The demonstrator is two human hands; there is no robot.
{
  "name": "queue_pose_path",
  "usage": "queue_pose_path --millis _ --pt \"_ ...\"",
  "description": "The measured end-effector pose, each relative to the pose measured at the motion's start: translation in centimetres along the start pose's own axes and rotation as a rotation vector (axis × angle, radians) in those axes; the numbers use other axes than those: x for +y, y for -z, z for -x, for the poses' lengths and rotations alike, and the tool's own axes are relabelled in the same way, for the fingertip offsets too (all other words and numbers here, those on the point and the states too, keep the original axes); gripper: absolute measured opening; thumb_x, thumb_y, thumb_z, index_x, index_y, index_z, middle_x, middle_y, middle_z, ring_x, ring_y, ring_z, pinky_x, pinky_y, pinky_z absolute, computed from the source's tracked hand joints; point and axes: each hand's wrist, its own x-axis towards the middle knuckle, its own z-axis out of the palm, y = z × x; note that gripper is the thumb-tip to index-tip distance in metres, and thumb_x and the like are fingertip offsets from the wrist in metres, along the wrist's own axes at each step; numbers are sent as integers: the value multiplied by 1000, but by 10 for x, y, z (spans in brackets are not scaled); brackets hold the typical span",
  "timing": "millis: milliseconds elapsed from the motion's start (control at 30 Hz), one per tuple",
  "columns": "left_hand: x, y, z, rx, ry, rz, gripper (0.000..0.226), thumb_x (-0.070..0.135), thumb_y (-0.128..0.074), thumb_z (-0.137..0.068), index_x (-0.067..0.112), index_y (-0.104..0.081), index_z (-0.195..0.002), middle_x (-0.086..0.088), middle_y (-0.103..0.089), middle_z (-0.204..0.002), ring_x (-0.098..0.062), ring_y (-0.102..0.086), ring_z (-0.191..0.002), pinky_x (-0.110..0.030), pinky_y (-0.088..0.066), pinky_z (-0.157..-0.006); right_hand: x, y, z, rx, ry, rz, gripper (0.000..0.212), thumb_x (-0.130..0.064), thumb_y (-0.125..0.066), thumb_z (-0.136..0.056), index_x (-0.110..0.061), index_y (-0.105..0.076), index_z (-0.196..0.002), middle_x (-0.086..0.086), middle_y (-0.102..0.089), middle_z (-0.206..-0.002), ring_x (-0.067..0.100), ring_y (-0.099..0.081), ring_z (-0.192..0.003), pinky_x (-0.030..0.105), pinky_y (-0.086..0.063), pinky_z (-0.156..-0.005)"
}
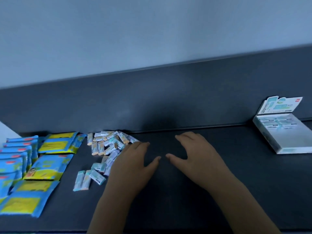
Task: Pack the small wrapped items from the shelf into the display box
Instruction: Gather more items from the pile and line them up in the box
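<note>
A loose pile of small wrapped items (108, 146), white, pale blue and orange, lies on the dark shelf (219, 166) left of centre. My left hand (133, 159) rests flat on the shelf with its outer edge against that pile. My right hand (194, 152) lies flat just to its right, thumbs nearly meeting, holding nothing. The display box (285, 149), white and light blue with its lid flap standing up, sits at the far right against the back wall. Several wrapped items lie in rows inside it.
Several blue and yellow packets (49, 164) are spread and stacked at the left end of the shelf. A dark back panel (152, 98) rises behind the shelf, with a pale wall above.
</note>
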Motion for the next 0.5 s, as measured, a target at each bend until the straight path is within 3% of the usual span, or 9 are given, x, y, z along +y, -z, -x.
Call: queue_pose_path --millis 167,367,500 --pt "-83 34 -8 -26 -49 0 36 57 -54 -86 27 -63 -104 7 -62 -104 -19 -57 -101 -36 -48 -81 -63 -47 -24 16 -78 -16 65 -58 -63 -85 -18 -56 -136 -7 -55 -132 13 -48 -123 29 -43 -103" --pt "-165 55 -4 -38 -71 25 42 55 -60 -87 23 -66 -113 6 -63 -108 -17 -56 -105 -30 -46 -82 -124 -93 -40 -66 -108 14 43 -52 -62 -86 -19 -65 -114 -4 -59 -109 16 -53 -104 34 -48 -88" --pt "-194 64 -2 -128 -89 56 40 55 -59 -84 22 -65 -104 4 -61 -102 -18 -57 -99 -39 -52 -81 -148 -108 -45 -100 -80 77 30 -41 -61 -88 -20 -65 -110 -5 -57 -106 17 -52 -104 36 -49 -87"
